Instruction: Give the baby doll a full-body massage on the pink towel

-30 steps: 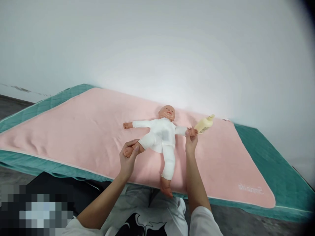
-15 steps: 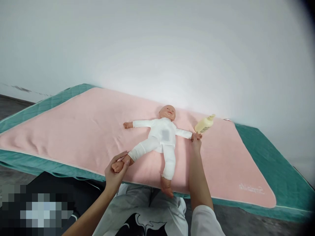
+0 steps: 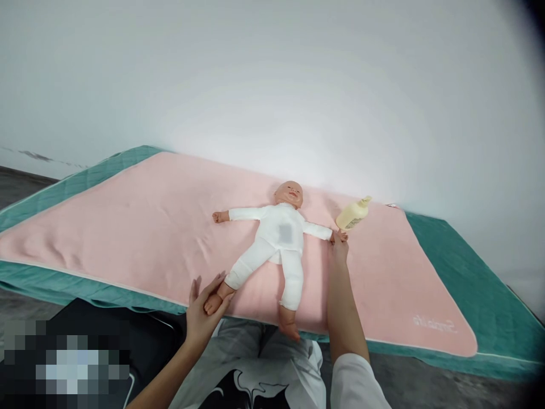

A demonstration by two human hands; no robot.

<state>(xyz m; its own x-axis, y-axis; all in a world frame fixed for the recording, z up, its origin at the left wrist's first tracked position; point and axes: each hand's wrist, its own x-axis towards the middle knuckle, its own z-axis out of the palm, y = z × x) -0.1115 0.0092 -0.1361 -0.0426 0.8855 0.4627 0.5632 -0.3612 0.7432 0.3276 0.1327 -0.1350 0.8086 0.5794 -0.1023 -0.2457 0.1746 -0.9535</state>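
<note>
A baby doll [image 3: 279, 230] in a white outfit lies on its back on a pink mat [image 3: 170, 216], its head toward the wall. My left hand [image 3: 204, 312] is closed around the doll's foot and ankle on the left side, with some fingers raised. At the doll's outstretched arm on the right, my right hand [image 3: 340, 245] grips its small hand. Just beyond that hand a pale yellow pump bottle [image 3: 352, 214] stands on the mat. The doll's other foot hangs over the front edge of the mat.
The pink mat lies over a green quilted bed cover [image 3: 451, 255], against a white wall [image 3: 272, 85]. A black chair-like object [image 3: 140, 335] is at the lower left, partly blurred out. My legs in white trousers [image 3: 251, 363] are close to the front edge.
My left hand has moved right and slightly down with the doll's foot, bending that leg inward. My right hand stays at the doll's hand.
</note>
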